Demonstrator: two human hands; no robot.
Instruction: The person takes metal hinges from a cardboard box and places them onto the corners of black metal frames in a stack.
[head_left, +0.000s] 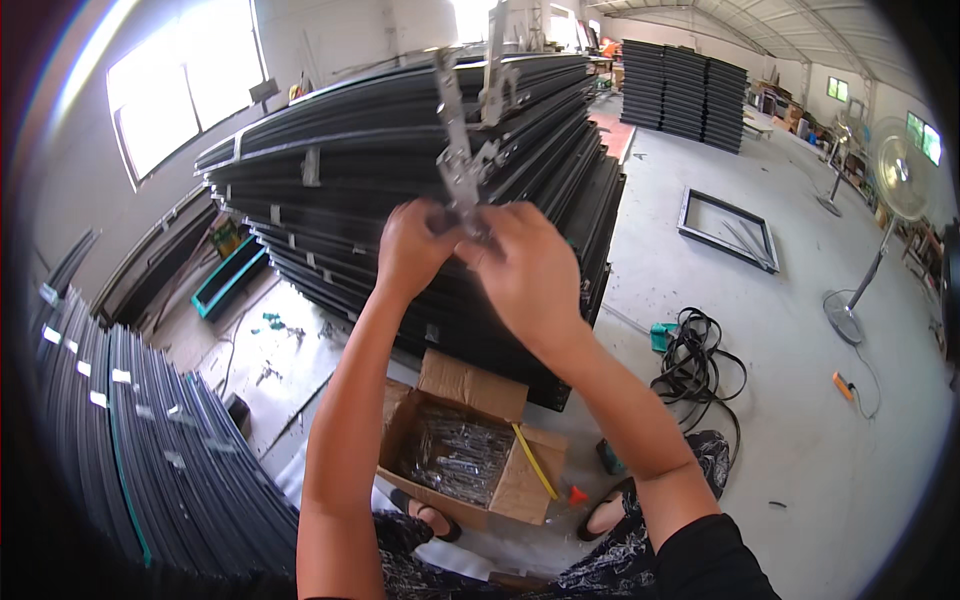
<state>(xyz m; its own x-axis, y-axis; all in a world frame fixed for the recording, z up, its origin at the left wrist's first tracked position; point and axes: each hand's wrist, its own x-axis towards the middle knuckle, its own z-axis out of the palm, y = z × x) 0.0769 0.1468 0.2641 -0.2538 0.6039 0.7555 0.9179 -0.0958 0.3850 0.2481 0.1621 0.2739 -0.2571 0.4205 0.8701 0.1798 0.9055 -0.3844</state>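
Observation:
Both my hands are raised in front of the stack of black frames (pixel 400 150). Between them stands a silver metal window hinge (pixel 455 140), a long jointed strip held upright by its lower end. My left hand (pixel 412 245) pinches that end from the left, and my right hand (pixel 525 260) closes on it from the right. The fingertips are partly hidden and slightly blurred. Just behind, a second upright metal strip (pixel 494 75) shows at the top of the stack. Below my hands, an open cardboard box (pixel 540 480) contains several plastic-wrapped metal pieces (pixel 455 450).
Long black profiles (pixel 150 440) lean at the left. Tangled black strapping (pixel 695 360) lies on the floor at right, near a rectangular frame (pixel 735 228) and a standing fan (pixel 870 260). More stacked black frames (pixel 683 95) stand far back. A yellow strip (pixel 535 460) lies across the box flap.

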